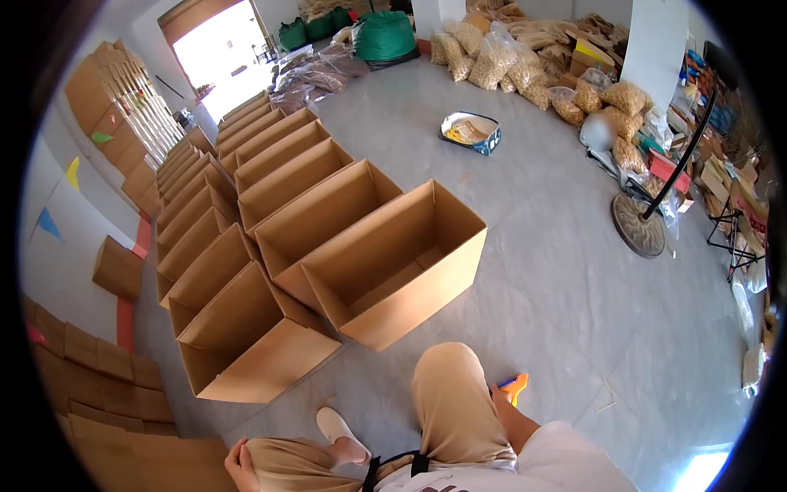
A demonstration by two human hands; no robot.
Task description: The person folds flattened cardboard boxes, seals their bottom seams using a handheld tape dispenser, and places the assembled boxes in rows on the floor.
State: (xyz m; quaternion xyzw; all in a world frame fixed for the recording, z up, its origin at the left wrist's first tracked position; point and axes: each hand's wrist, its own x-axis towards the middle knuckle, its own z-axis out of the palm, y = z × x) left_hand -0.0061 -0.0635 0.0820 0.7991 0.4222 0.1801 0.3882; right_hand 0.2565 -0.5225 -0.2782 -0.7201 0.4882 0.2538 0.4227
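Observation:
My left hand (240, 466) rests against the side of my beige-trousered leg (291, 463) at the bottom left. Its fingers are loosely bent, with nothing seen in them. Low in the middle, my right hand (498, 397) is partly hidden beside my raised knee. It is closed around an orange tool with some blue on it (515, 386), whose exact kind I cannot make out. In front of me stands an open-topped cardboard box (410, 287). Another open box (262, 353) is to its left. Neither hand touches the boxes.
Two rows of open cardboard boxes (299, 168) stretch toward the bright doorway. Flat cardboard (147, 455) is stacked at lower left. A blue-and-white container (471, 133) sits on the floor. Filled bags (496, 61) and a stand with a round base (638, 225) are at right.

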